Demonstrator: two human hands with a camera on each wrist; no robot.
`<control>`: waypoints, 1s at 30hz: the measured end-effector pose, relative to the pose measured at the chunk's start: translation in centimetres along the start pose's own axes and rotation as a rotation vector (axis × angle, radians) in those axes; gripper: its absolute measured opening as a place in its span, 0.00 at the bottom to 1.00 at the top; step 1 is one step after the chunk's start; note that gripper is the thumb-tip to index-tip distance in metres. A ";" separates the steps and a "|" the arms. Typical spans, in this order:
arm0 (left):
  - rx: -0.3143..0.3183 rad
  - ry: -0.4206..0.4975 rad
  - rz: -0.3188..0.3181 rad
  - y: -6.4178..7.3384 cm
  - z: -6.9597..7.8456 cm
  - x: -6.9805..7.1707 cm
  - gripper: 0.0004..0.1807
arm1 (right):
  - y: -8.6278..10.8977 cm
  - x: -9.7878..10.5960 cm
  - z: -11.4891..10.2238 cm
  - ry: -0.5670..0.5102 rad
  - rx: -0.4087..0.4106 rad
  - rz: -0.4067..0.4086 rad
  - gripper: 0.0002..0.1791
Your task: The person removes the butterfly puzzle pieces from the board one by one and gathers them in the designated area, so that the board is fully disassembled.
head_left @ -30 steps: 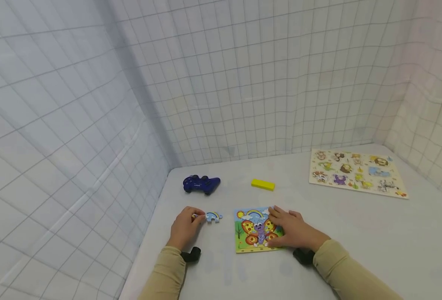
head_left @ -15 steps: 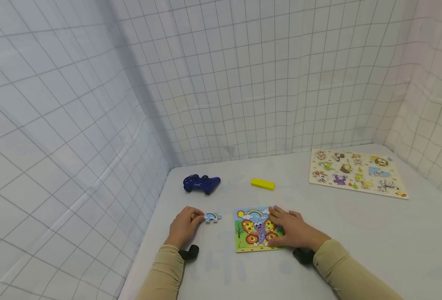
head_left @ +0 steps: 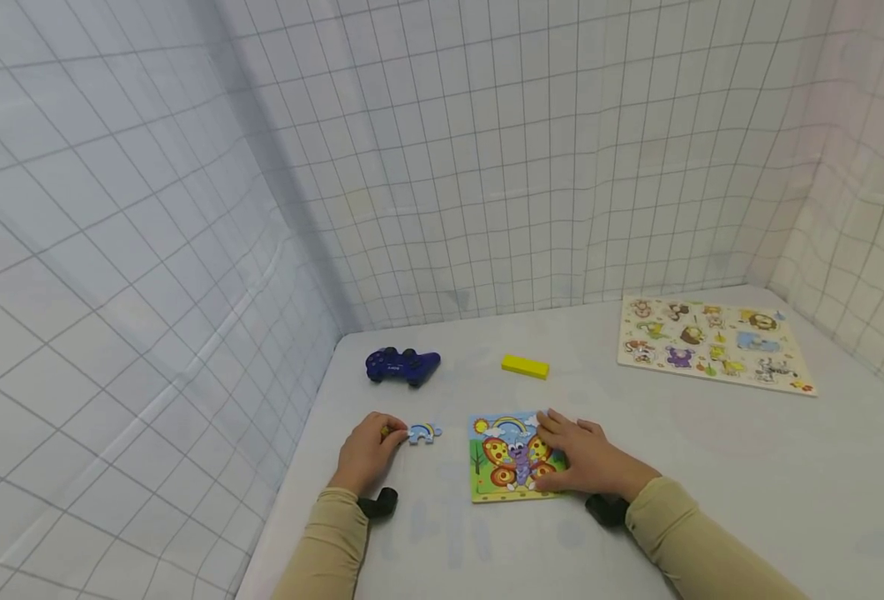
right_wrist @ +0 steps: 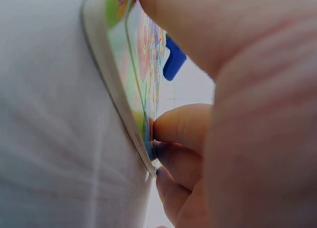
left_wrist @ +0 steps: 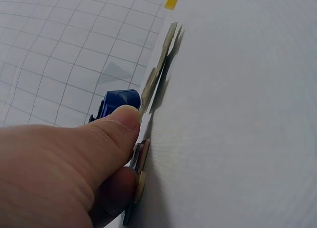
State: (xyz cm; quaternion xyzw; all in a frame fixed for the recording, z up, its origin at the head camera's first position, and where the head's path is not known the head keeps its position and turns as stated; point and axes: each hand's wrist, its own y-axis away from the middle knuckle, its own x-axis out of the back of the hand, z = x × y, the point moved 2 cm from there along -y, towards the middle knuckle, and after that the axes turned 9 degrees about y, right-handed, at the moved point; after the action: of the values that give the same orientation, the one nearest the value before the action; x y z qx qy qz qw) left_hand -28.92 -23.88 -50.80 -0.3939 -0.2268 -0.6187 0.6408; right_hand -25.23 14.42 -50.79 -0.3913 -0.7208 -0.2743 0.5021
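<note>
Two puzzle pieces, at least, lie outside the board: a rainbow piece [head_left: 422,433] and a yellow-marked piece [head_left: 387,431], mostly covered by fingers. Both well to the left of the butterfly board [head_left: 518,467], which lies flat on the surface [head_left: 486,554].

Progress, as we judge it: an early or middle stage of the puzzle work. Board shows a whole picture, sun, rainbow and butterfly; since the loose piece carries a rainbow too, we suspect a printed base. Which pieces, if any, sit seated we cannot tell. Plainly left over: the loose pair, neither of them in the board. Whether those two are linked to each other is hidden under the fingers.

Position against the grip: left grip [head_left: 369,454] has thumb and fingers curled together, clamped, as we read it, on the yellow-marked piece. Rainbow piece projects from the thumb tip toward the board, touching or just beside it, a bare gap between piece and board. From the left wrist we see the pieces edge-on, low over the surface, the shadow close alongside.

Right grip [head_left: 587,457]: thumb and fingers apart, laid across the board's right side, fingertips near its far right corner, thumb lower down. We read this as steadying; nothing is pinched there that we can make out.
</note>
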 end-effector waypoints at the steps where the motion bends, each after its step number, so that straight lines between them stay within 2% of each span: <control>1: 0.000 0.001 -0.001 0.0 0.0 0.0 0.04 | 0.0 0.0 0.0 0.000 -0.002 -0.002 0.55; 16: -0.005 -0.065 -0.026 -0.1 0.5 0.1 0.04 | 0.1 0.1 0.1 0.007 0.002 0.005 0.55; 30: -0.018 -0.050 -0.016 -0.1 0.3 -0.1 0.03 | 0.4 0.6 0.3 -0.016 0.012 0.002 0.54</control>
State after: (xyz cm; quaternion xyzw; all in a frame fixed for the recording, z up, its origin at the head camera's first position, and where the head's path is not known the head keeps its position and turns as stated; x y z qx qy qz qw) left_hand -28.94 -23.57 -50.69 -0.4134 -0.2403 -0.6156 0.6264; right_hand -25.19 15.09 -50.32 -0.3914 -0.7258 -0.2664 0.4991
